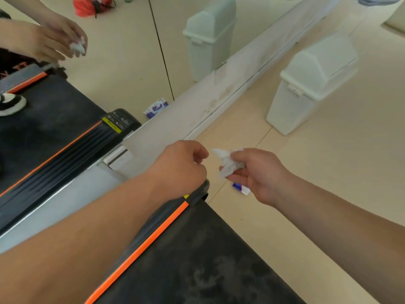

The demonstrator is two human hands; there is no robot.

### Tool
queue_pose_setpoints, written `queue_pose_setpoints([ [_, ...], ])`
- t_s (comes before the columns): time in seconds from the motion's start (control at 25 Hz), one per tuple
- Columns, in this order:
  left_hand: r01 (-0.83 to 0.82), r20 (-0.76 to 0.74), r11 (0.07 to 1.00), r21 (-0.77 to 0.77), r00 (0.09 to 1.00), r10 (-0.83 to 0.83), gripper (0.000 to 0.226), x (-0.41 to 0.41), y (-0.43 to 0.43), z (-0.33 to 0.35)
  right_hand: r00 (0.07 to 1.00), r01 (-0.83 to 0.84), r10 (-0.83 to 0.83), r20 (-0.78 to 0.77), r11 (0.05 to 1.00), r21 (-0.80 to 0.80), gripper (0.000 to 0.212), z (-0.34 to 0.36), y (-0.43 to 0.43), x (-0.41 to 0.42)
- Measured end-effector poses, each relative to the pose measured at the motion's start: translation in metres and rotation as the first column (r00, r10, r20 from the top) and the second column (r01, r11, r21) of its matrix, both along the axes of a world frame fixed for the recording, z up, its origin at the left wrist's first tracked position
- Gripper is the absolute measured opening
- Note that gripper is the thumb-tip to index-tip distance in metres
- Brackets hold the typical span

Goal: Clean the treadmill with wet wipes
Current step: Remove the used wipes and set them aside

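Crumpled white wet wipe (229, 164) looks soft, floppy, grab anywhere; right grip (260, 174) pinches it, left grip (182, 165) curled, empty.

The treadmill deck (208, 260) fills the bottom centre of the frame, its end near the mirror (131, 51) across the upper left. Your left hand (182, 165) hangs above the deck's corner. Just right of it, your right hand (258, 174) holds a wipe (228, 163) over a wipes pack (241, 188) on the floor (328, 172). A bin (306, 84) stands at upper right, near the mirror's base.
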State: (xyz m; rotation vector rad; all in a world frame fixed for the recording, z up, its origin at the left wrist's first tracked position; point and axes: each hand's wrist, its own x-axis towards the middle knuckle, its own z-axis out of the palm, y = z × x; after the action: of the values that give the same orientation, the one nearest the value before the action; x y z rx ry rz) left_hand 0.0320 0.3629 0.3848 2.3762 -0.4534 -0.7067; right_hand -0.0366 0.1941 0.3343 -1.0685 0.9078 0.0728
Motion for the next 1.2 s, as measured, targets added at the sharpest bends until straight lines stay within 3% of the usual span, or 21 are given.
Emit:
queue_pose_setpoints([
  [0.16,0.115,0.025,0.99,0.081,0.993,-0.117,0.048,0.018,-0.019,0.013,0.997,0.04,-0.04,-0.062,0.999,-0.002,0.023,0.002,-0.012,0.026],
  [0.32,0.127,0.051,0.991,0.038,0.99,-0.129,0.05,0.058,-0.07,-0.004,0.994,0.06,-0.067,-0.081,0.995,-0.084,0.014,0.005,-0.049,0.059],
  [0.6,0.107,-0.138,0.987,-0.118,0.983,-0.123,0.05,0.114,-0.174,-0.014,0.989,0.051,-0.096,-0.109,0.934,-0.354,0.007,0.038,-0.162,0.118],
  [0.76,0.125,-0.173,0.984,-0.127,0.974,-0.146,0.051,0.136,-0.237,0.002,0.982,0.043,-0.114,-0.15,0.911,-0.41,0.009,0.056,-0.223,0.139],
  [0.88,0.185,-0.117,0.966,-0.183,0.971,-0.208,0.047,0.146,-0.302,0.0,0.969,0.126,-0.205,-0.138,0.892,-0.433,0.009,0.051,-0.278,0.143],
  [1.0,0.197,-0.173,0.962,-0.189,0.958,-0.23,0.051,0.15,-0.363,-0.018,0.943,0.239,-0.313,-0.111,0.873,-0.425,0.01,0.029,-0.355,0.155],
  [1.2,0.043,-0.218,0.983,-0.177,0.973,-0.081,0.054,0.157,-0.481,-0.069,0.861,0.462,-0.507,-0.041,0.814,-0.352,0.012,-0.021,-0.502,0.199],
])
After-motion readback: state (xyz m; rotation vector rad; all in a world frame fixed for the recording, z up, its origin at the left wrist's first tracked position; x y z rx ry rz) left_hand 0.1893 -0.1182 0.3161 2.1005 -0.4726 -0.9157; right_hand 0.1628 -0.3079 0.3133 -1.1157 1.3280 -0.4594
